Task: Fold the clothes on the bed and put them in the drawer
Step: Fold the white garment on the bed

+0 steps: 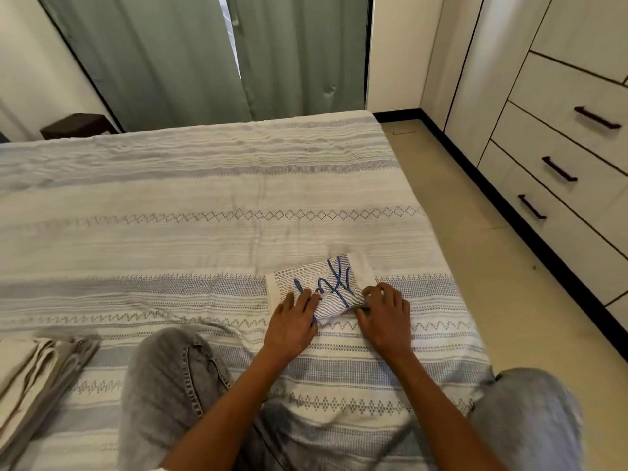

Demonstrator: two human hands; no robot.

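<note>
Pressing the folded garment (319, 283) flat on the bed (204, 232) is, we judge, the step in hand. Head view: our left hand (292, 324) lies on its near-left edge, fingers fairly straight; our right hand (385, 317) curls its fingers at the near-right corner, seemingly pinching the cloth. We would smooth outward, keep edges square, then lift it from beneath. Garment: soft woven cotton, pale, blue scrawl, compact rectangle. Bedspread: ribbed, banded grey-white. Folded beige cloths (37, 372) lie near left. Drawers (557, 171), dark bar handles, stand closed at right.
</note>
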